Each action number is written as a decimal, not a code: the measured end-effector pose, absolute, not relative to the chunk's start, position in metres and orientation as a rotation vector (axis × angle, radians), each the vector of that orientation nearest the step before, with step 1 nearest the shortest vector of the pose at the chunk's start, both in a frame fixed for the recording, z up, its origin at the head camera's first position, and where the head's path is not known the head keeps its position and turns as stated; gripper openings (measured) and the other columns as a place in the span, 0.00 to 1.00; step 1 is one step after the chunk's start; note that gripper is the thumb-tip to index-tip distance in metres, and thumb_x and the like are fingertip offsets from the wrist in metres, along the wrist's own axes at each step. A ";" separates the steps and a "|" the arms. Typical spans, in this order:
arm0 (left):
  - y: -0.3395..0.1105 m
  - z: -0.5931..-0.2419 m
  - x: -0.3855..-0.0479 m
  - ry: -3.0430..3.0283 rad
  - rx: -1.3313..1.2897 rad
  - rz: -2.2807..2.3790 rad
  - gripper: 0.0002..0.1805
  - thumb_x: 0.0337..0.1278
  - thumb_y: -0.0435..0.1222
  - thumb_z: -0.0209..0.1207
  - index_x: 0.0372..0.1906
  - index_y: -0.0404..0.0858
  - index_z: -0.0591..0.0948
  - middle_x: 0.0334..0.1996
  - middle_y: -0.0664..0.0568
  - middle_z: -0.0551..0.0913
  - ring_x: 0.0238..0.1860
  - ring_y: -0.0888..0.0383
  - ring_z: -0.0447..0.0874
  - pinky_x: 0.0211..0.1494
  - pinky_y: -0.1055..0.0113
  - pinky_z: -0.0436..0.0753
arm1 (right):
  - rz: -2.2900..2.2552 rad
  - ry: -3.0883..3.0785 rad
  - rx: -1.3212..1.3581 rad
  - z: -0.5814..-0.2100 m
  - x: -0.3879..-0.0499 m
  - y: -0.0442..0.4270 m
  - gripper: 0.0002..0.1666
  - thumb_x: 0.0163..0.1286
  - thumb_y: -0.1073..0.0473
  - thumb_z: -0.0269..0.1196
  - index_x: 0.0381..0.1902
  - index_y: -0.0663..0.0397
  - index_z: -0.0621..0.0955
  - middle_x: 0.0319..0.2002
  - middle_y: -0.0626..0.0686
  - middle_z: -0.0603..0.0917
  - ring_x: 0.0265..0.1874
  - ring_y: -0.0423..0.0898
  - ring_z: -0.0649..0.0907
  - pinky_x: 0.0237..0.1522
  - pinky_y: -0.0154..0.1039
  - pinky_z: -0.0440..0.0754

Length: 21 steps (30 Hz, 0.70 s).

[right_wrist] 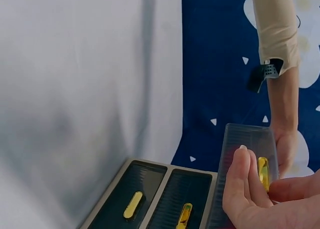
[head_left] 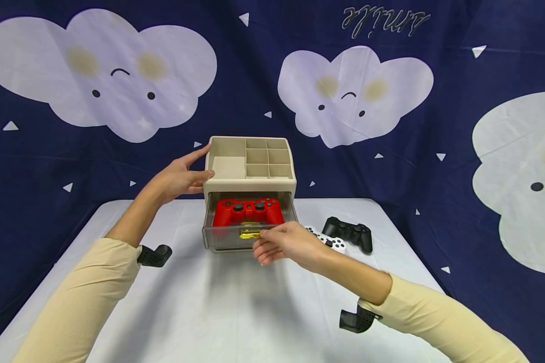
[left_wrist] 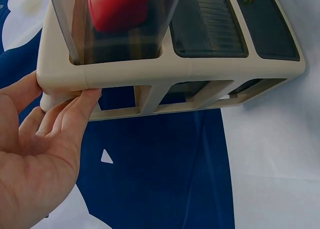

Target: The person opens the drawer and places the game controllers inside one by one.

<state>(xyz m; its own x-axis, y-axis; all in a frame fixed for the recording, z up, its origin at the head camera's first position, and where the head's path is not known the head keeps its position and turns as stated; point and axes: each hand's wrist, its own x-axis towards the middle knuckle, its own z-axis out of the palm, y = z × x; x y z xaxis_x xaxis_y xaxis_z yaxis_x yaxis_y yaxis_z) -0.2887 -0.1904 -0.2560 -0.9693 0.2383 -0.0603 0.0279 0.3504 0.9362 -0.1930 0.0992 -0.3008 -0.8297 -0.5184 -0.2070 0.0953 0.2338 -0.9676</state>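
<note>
A cream desk organizer (head_left: 250,185) stands at the back of the table, its top divided into compartments. Its clear top drawer (head_left: 227,242) is pulled out, and a red game controller (head_left: 248,212) lies inside. My left hand (head_left: 179,176) holds the organizer's upper left side, thumb and fingers against its edge (left_wrist: 55,119). With thumb and fingers, my right hand (head_left: 290,244) pinches the gold drawer handle (right_wrist: 263,173). Right of the organizer lie a white game controller (head_left: 329,240), partly hidden behind the right hand, and a black game controller (head_left: 348,234).
Two lower drawers with gold handles, a middle drawer (right_wrist: 187,194) and a bottom drawer (right_wrist: 142,189), are closed. A white cloth covers the table (head_left: 200,312). Behind it hangs a dark blue curtain (head_left: 245,91) with clouds and triangles.
</note>
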 end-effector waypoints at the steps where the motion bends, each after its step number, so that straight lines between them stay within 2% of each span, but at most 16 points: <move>1: -0.190 -0.256 -0.289 2.421 0.243 1.675 0.45 0.75 0.38 0.57 0.82 0.63 0.44 0.78 0.42 0.58 0.63 0.46 0.79 0.67 0.52 0.78 | -1.639 2.023 -0.385 -0.301 -0.194 0.099 0.22 0.79 0.59 0.54 0.47 0.78 0.83 0.34 0.55 0.89 0.31 0.44 0.88 0.44 0.40 0.89; 10: -0.190 -0.255 -0.288 2.409 0.250 1.675 0.45 0.75 0.39 0.57 0.81 0.66 0.44 0.80 0.43 0.54 0.65 0.47 0.77 0.69 0.52 0.77 | -1.675 2.063 -0.351 -0.303 -0.200 0.095 0.21 0.79 0.60 0.55 0.47 0.77 0.83 0.33 0.56 0.90 0.30 0.43 0.88 0.42 0.40 0.89; 21: -0.190 -0.256 -0.290 2.419 0.208 1.676 0.45 0.74 0.38 0.58 0.82 0.66 0.45 0.80 0.43 0.54 0.66 0.44 0.77 0.68 0.52 0.78 | -1.688 2.082 -0.308 -0.304 -0.214 0.092 0.21 0.78 0.59 0.55 0.47 0.76 0.84 0.35 0.58 0.90 0.31 0.45 0.89 0.43 0.39 0.90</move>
